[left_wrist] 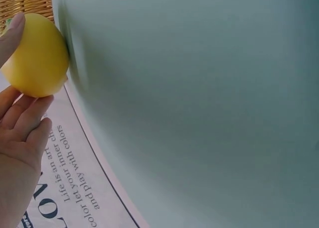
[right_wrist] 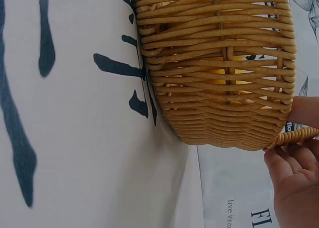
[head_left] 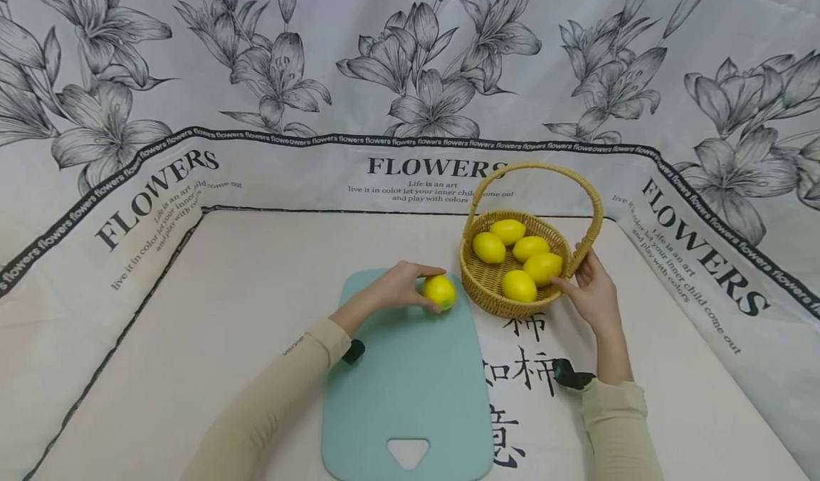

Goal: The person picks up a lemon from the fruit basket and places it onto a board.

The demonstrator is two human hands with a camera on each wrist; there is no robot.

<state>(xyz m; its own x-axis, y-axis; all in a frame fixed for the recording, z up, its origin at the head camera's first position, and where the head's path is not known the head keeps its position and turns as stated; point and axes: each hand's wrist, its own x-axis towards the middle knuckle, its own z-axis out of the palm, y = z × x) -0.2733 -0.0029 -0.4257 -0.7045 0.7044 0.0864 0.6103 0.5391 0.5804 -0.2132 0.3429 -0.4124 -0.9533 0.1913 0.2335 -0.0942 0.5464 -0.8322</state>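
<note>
Between thumb and fingers my left hand (head_left: 405, 287) holds a yellow lemon (head_left: 440, 292) over the far right corner of a pale teal cutting board (head_left: 403, 374). The left wrist view shows the thumb on one side of the lemon (left_wrist: 37, 56) and the fingertips on the other. My right hand (head_left: 592, 292) grips the wicker basket (head_left: 483, 297) on its right side, where the handle meets the rim. Several lemons (head_left: 519, 286) lie inside the basket. In the right wrist view, thumb and fingers lie around the base of the basket's handle (right_wrist: 299, 135).
The board has a cut-out grip hole (head_left: 408, 452) at its near end. Black brush characters (head_left: 502, 435) mark the white table cover (head_left: 256, 289) right of the board. A flower-printed cloth (head_left: 288, 168) encloses the back and sides.
</note>
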